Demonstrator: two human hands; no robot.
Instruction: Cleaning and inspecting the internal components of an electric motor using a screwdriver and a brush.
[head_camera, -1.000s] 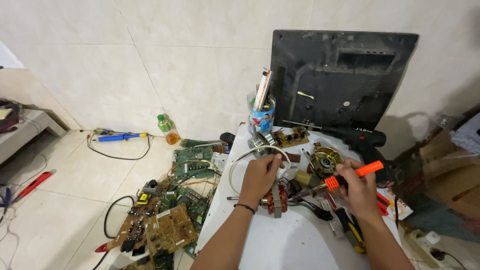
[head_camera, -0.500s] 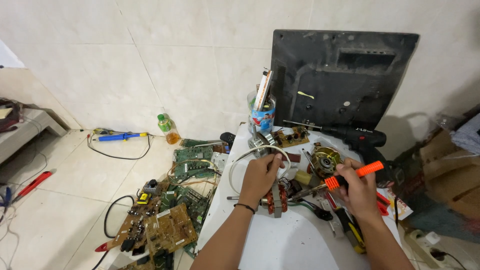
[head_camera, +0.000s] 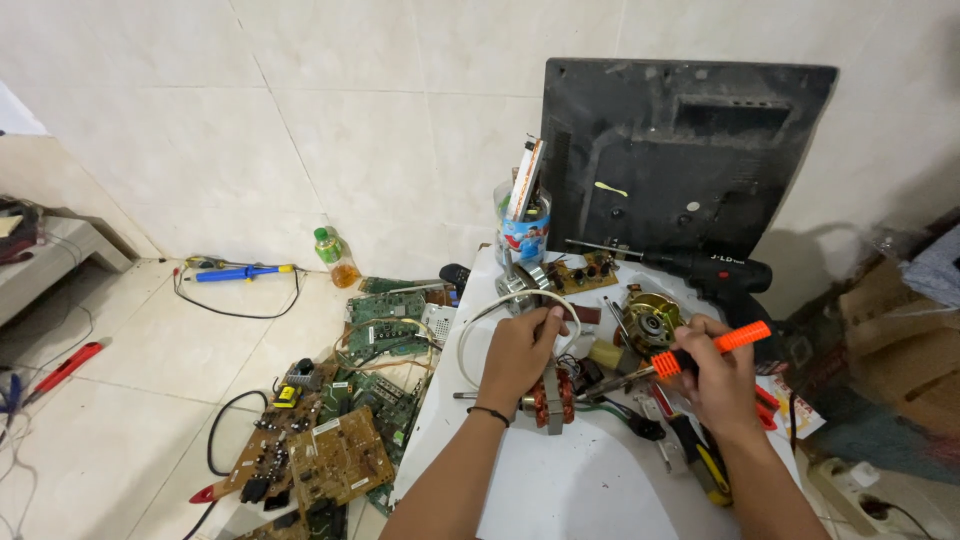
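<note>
Right, centre frame, left hand (head_camera: 518, 352) clamps the motor coil (head_camera: 552, 398) flat; right hand (head_camera: 718, 380) grips the screwdriver (head_camera: 690, 356), tip at the windings; a slip could nick copper.

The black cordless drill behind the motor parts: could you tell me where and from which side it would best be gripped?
Probably by the thick black body of the cordless drill, coming from above. It lies on its side on the white table with the bit pointing left toward the plastic jar. The right hand with the orange-handled screwdriver sits just in front, so the front is crowded.
</note>
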